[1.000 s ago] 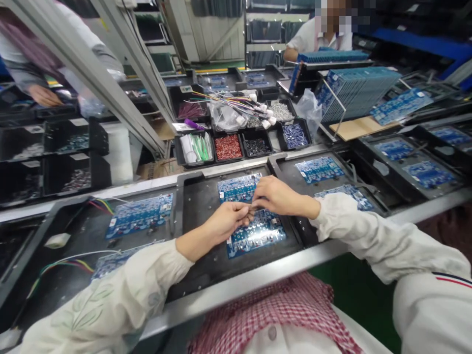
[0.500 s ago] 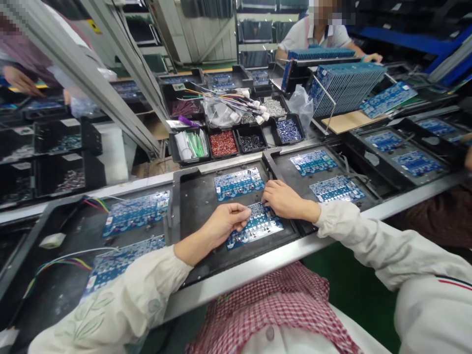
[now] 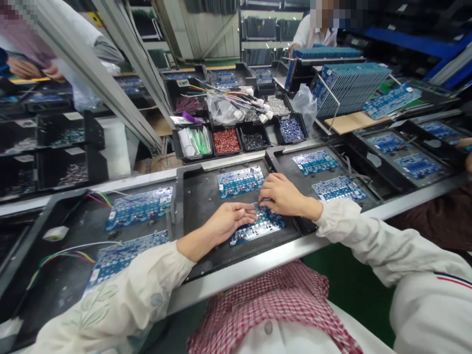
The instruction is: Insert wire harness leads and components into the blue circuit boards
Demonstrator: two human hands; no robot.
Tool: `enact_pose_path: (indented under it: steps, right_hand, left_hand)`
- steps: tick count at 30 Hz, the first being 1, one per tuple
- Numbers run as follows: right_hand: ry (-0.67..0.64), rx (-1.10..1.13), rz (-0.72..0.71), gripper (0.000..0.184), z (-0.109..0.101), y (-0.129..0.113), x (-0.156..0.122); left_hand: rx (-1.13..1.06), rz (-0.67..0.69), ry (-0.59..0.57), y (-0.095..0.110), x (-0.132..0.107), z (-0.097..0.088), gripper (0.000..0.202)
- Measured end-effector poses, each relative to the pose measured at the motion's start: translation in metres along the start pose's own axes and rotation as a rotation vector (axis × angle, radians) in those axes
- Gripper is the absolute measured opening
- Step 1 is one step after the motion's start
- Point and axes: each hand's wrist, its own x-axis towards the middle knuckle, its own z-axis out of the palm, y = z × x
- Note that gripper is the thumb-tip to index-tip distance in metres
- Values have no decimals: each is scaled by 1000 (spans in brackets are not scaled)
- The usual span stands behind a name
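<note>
Both my hands meet over the near blue circuit board (image 3: pixel 254 230) in the black tray (image 3: pixel 201 196) in front of me. My left hand (image 3: pixel 227 222) is curled, fingers pinched on a small part that I cannot make out. My right hand (image 3: pixel 280 195) is closed over the board's far edge, fingertips pinching a thin metal piece next to my left fingertips. A second blue board (image 3: pixel 239 180) lies farther back in the same tray.
Trays with more blue boards sit left (image 3: pixel 139 212) and right (image 3: pixel 317 161). Small bins hold red parts (image 3: pixel 226 140), dark parts (image 3: pixel 253 141) and blue parts (image 3: pixel 291 129). A rack of upright boards (image 3: pixel 350 86) stands back right. Other people work at the far left and far back.
My hands shifted from between the two boards down onto the near board, then rose slightly. My fingertips have come together again over its far edge.
</note>
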Motion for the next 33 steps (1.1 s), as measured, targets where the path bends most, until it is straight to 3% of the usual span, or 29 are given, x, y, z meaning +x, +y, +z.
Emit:
enact_pose_path:
  steps: [4,10,15,17,19,22,25,27,29,33]
  right_hand:
    - [-103,-133,26,19,6,8,-4]
    - [-127,-162,-13,21,8,9,-5]
    - [-158,-158,-29,22,8,10,-1]
    - [-168,-148,-33,21,8,9,0]
    - [-164,-131,-24,20,8,9,0]
    - [-136,-97,-9,19,10,9,0]
    - [-121,-66,-2,18,13,9,0]
    - [-126,-41,-1,16,15,9,0]
    - [-135,-18,1,16,14,9,0]
    - [-145,-9,7,15,11,9,1]
  left_hand:
    - [-5,-1,-20,0,-1,-3,15]
    - [58,-53,-14,-3,4,-5,24]
    - [128,-52,-77,-12,0,-7,23]
    - [206,-66,-94,-4,4,-7,26]
    - [343,9,-78,21,18,-8,25]
    - [669,370,55,95,60,-13,20]
    - [1078,748,363,184,113,-16,24]
    - [1440,879,584,227,145,-13,20]
    - [1720,959,700,246,171,-4,22]
    - [1997,1040,628,239,206,16,30]
